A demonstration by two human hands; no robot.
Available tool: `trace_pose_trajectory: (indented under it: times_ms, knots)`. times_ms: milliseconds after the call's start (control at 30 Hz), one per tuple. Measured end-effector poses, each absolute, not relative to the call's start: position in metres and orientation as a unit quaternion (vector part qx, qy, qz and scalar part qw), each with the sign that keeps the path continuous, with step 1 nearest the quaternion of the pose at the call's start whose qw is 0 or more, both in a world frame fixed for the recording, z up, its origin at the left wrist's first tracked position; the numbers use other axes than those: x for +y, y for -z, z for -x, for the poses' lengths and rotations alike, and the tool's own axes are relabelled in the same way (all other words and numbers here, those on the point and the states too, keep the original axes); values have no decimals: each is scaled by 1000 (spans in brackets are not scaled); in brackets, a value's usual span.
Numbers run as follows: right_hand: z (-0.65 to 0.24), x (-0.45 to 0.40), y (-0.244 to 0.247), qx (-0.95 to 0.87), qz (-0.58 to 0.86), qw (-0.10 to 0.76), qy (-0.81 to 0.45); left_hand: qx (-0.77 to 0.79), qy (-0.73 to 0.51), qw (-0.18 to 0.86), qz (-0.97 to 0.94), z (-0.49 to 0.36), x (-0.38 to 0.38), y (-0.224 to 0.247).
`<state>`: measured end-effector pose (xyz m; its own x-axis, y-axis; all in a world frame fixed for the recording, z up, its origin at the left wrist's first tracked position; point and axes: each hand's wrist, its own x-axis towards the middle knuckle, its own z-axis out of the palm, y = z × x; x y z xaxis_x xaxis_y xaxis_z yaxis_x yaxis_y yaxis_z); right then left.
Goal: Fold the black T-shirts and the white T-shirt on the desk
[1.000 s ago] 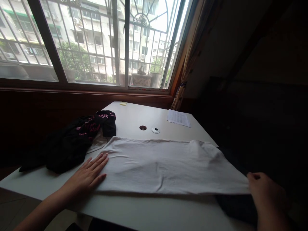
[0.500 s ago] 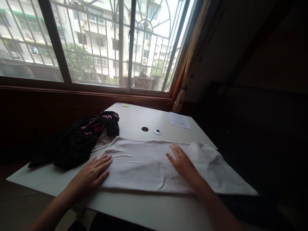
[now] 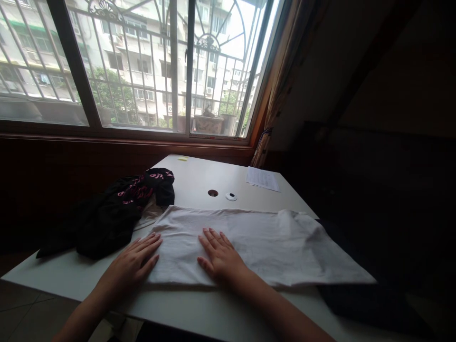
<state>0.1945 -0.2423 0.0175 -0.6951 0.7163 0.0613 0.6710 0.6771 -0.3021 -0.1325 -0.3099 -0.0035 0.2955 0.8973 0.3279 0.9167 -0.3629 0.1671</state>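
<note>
A white garment (image 3: 263,242), folded into a long strip, lies across the table; its exact kind is not clear. Its right end tapers to a point past the table's right edge. My left hand (image 3: 137,259) rests at the garment's left end, fingers stretched out and touching the cloth. Flat on the cloth, left of its middle, lies my right hand (image 3: 219,254) with the fingers extended. Neither hand grips anything. Small wrinkles show in the fabric around both hands.
A black garment with pink lettering (image 3: 107,213) lies heaped on the table's left side. Farther back are a cable hole (image 3: 213,193), its round white cover (image 3: 231,196), printed paper sheets (image 3: 262,178) and a yellow note (image 3: 183,158). The white table (image 3: 192,175) stands below a barred window.
My right hand has slid left across the white garment, from right of its middle toward my left hand. My left hand stays at the left end. The view has shifted slightly.
</note>
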Motion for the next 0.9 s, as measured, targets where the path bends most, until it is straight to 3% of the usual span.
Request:
trace_pose_trajectory:
  times_ms: [467,767,900]
  knots:
    - [-381,-209,4,-803,593,65,4,-578,219,25,786,133,-309,7]
    - [-387,-204,14,-793,606,59,23,-579,140,76,799,106,-304,-1]
    - [-388,-204,13,-791,608,58,21,-510,111,31,852,59,-278,-11]
